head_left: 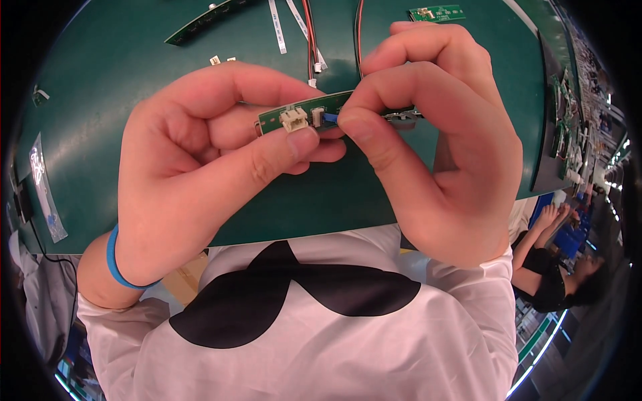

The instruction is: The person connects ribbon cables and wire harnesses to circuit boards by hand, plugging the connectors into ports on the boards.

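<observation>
My left hand (180, 154) grips a narrow green circuit board (271, 121) by its left part, thumb on the near edge and fingers behind it. A cream plug socket (294, 119) stands on the board beside my thumb tip. Just right of it is a smaller pale connector (317, 116). The thumb and index finger of my right hand (448, 140) pinch a small blue strip (330, 117), whose end meets that connector; whether it sits inside I cannot tell. My fingers hide the rest of the strip and part of the board.
On the green work table (301, 207) lie white flat cables (277, 30), red and black wires (309, 33), a long board (204, 23) and a small board (438, 13). A clear plastic bag (47, 194) is at left. Boards (568, 134) line the right edge; a person (552, 274) sits beyond.
</observation>
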The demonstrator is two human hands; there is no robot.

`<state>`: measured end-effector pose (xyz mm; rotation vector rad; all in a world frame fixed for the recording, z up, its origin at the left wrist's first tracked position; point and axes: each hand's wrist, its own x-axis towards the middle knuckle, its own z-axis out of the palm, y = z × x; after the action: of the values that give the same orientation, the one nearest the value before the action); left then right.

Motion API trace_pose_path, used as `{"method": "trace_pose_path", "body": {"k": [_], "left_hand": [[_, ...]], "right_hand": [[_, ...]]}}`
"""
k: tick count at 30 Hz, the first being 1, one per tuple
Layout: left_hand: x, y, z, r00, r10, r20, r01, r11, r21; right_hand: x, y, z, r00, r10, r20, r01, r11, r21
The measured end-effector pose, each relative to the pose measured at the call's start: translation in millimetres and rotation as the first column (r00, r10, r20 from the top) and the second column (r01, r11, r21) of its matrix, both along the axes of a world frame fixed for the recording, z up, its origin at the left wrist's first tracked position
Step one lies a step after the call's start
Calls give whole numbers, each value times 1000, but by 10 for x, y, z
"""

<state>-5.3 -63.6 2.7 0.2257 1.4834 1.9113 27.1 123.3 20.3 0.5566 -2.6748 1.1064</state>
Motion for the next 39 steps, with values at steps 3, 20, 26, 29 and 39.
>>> {"method": "trace_pose_path", "body": {"k": [3, 20, 26, 29, 39], "left_hand": [[-2, -21, -2, 1000, -18, -23, 18, 1000, -24], [-6, -148, -47, 998, -37, -50, 33, 997, -72], [13, -150, -36, 999, -10, -33, 8, 998, -57], [13, -163, -45, 998, -14, -55, 10, 998, -68], [20, -123, -32, 997, -7, -71, 1, 997, -80]], "right_hand": [[1, -15, -4, 1000, 24, -4, -24, 999, 48], [7, -179, -93, 996, -26, 87, 26, 1000, -6], [-16, -202, -113, 1000, 11, 24, -11, 1000, -4], [-25, -185, -138, 1000, 13, 7, -13, 1000, 20], [-25, -182, -131, 1000, -1, -6, 1, 999, 34]]}}
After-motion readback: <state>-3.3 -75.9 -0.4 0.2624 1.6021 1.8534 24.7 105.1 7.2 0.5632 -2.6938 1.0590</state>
